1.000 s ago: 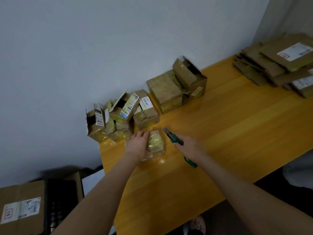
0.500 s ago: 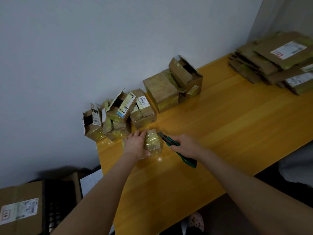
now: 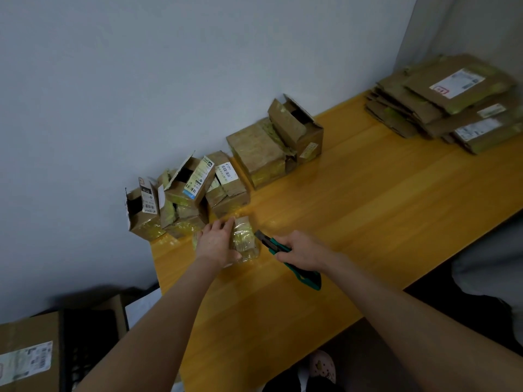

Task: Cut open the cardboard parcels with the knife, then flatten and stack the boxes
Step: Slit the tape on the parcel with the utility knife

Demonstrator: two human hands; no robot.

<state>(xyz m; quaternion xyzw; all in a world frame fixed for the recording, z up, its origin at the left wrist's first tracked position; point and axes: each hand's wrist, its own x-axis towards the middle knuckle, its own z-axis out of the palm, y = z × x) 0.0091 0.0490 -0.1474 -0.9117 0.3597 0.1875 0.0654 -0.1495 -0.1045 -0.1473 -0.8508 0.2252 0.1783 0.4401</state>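
Your small tape-wrapped parcel (image 3: pixel 243 239) lies near the table's (image 3: pixel 368 222) left edge, with the tip of the green knife (image 3: pixel 270 243) just beside its right side. Opened boxes (image 3: pixel 181 199) line the wall edge; flattened boxes (image 3: pixel 452 103) are stacked at the far right corner.

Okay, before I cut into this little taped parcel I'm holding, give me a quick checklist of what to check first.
1. Parcel steadied: the left hand grips the small parcel on the table. Ok.
2. Knife secure: the right hand holds the green knife by its handle. Ok.
3. Blade extended: the dark tip points at the parcel's right edge, but it is too blurred to judge. Cannot tell.
4. Fingers off the cut line: the left fingers lie on the parcel's left side, away from the tip. Ok.
5. Place to stack afterwards: the flattened stack sits at the table's far right. Ok.
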